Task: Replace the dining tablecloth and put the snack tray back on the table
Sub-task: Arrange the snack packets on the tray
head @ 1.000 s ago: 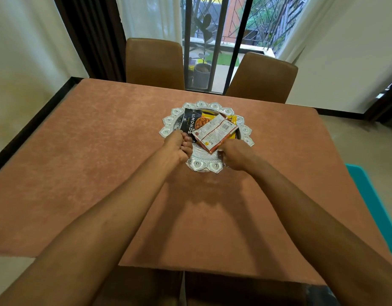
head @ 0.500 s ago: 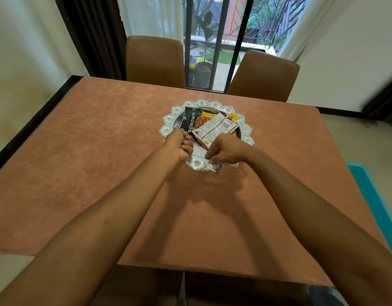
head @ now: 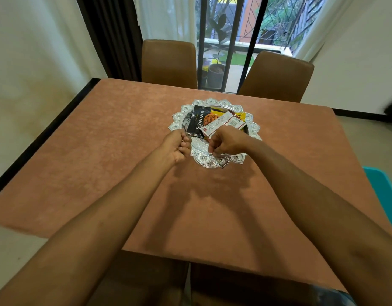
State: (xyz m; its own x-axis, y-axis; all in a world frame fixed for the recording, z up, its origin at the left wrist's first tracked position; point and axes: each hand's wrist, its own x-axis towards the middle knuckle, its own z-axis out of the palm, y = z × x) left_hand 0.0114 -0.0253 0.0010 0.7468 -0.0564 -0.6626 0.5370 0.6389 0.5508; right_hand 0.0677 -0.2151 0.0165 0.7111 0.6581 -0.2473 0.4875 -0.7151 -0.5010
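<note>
Snack tray [head: 214,161] is down flat on the brown tablecloth [head: 124,151], just past the table's middle, dead ahead at your 12 o'clock. It's round, so no long axis to square up. Your left hand [head: 176,146] pinches its rim at 8 o'clock. Your right hand [head: 225,143] hangs over 5 o'clock with fingers curled, and I cannot tell what they catch, if anything. Both hands are equally near. The count is one tray and three packets: black almonds packet [head: 198,123], white packet [head: 223,123] and yellow packet [head: 241,115]. Two chairs [head: 168,62] stand beyond.
</note>
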